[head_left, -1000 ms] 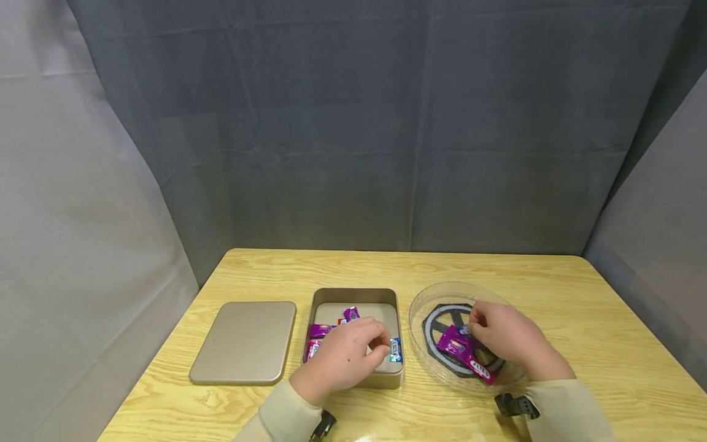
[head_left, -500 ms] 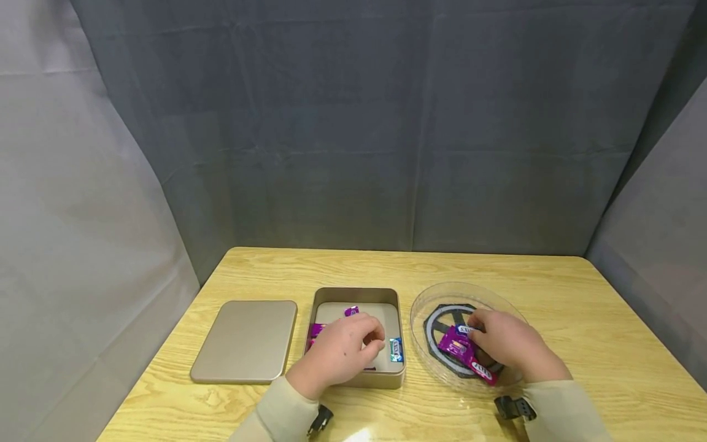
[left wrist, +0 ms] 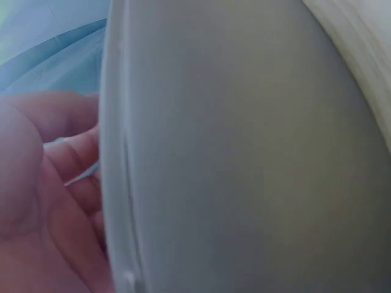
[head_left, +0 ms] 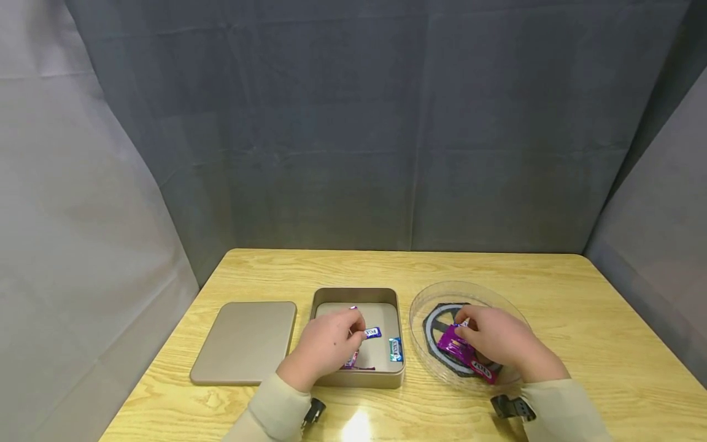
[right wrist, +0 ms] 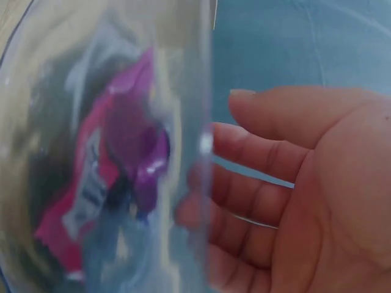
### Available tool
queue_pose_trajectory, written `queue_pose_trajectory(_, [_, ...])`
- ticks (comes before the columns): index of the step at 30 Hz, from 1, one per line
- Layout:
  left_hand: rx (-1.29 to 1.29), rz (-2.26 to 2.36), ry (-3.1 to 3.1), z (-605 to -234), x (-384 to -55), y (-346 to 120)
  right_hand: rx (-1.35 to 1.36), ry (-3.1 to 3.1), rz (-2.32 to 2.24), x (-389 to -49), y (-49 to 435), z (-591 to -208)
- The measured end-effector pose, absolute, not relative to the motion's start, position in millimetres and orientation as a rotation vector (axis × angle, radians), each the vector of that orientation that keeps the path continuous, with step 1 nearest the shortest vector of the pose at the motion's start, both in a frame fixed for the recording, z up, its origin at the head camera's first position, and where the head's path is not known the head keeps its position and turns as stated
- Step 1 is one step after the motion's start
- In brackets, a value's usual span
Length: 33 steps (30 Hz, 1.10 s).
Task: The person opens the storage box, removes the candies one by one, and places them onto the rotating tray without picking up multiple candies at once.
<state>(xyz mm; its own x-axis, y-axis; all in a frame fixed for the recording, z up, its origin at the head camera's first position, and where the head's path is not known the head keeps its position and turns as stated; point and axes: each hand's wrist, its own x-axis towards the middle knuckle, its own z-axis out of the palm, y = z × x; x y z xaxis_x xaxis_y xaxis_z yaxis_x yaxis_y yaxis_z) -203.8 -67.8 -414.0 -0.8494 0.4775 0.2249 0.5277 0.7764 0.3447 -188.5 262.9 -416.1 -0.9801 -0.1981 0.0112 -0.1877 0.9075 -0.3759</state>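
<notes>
My left hand (head_left: 326, 341) reaches into the open metal tin (head_left: 375, 379), thumb and index finger close to one end of a small blue wrapped candy (head_left: 373, 333). Whether they pinch it is unclear; in the left wrist view the tin wall hides the fingertips. A light-blue wrapped candy (head_left: 396, 349) lies by the tin's right side, and a purple-pink one (head_left: 351, 361) under my left hand. My right hand (head_left: 499, 337) is over the clear round dish (head_left: 513, 304), fingers relaxed beside purple wrapped candies (head_left: 455, 345) and a pink one (head_left: 483, 369). Its thumb stands apart in the right wrist view.
The tin's flat lid (head_left: 245, 344) lies on the wooden table (head_left: 359, 267) to the left of the tin. A dark wheel-like pattern (head_left: 436, 325) shows in the dish. Grey cloth (head_left: 331, 153) hangs behind the table, with lighter cloth at both sides.
My left hand has shifted left within the tin, bringing the blue candy into sight. My right hand has moved slightly left over the purple candies.
</notes>
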Motion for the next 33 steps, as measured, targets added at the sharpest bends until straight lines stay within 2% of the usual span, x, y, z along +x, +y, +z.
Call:
queue_pose_trajectory(7, [-0.702,-0.476,-2.962,-424,-208,-68,-0.39,3.037,-0.662,-185,255,-412])
queue_pose_trajectory(17, [-0.682,-0.469,-3.041,-439,-213,-67,-0.437,3.036,-0.685,-186,250,-410])
queue_pose_trajectory(33, [-0.579,-0.346,-3.12,-439,-215,-66,-0.478,3.035,-0.711,-184,248,-410])
